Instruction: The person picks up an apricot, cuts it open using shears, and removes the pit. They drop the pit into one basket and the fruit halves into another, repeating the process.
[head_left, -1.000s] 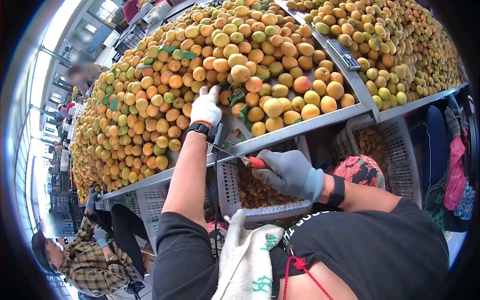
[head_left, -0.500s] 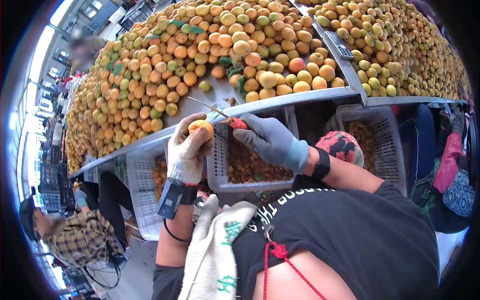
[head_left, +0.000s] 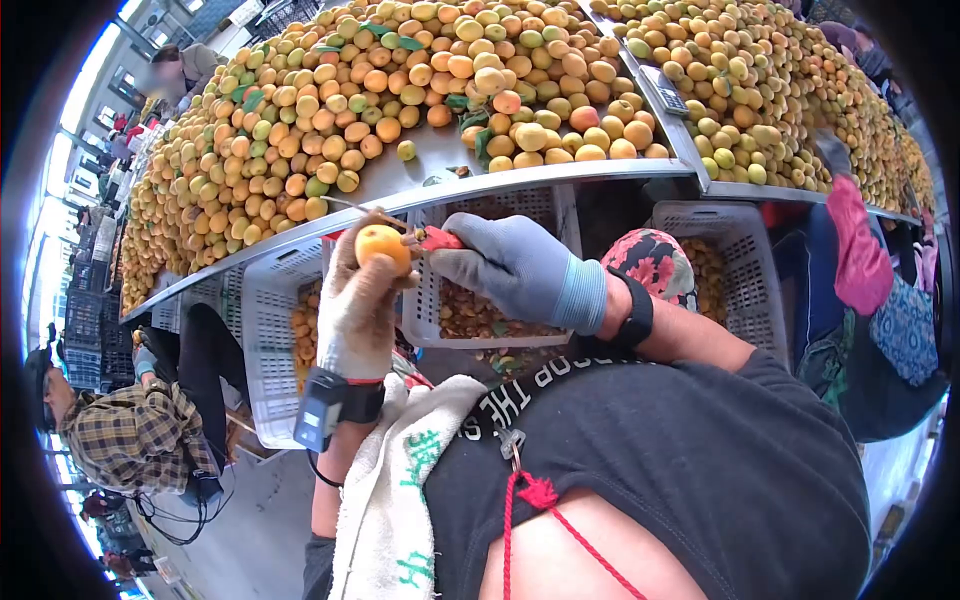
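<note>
My left hand [head_left: 360,310], in a stained white glove, is closed round an orange-yellow apricot [head_left: 383,248]. My right hand [head_left: 515,268], in a grey-blue glove, grips the red handle [head_left: 438,239] of a thin-bladed knife. The blade lies just behind the apricot, over the fingers of my left hand, and points to the left. Whether its edge touches the fruit cannot be made out. Both hands are near each other above the white crates, in front of the metal table edge [head_left: 520,184].
Piled apricots [head_left: 300,125] cover the sloping table. Below its edge stand white crates [head_left: 268,400] with fruit pieces. A small calculator-like device [head_left: 664,90] lies on the metal divider. A person in a checked shirt [head_left: 135,440] sits at left; another, with pink sleeves [head_left: 858,255], is at right.
The apricot and the knife handle have come closer together, and the blade has moved from above the fruit to behind it. The camera view has shifted slightly.
</note>
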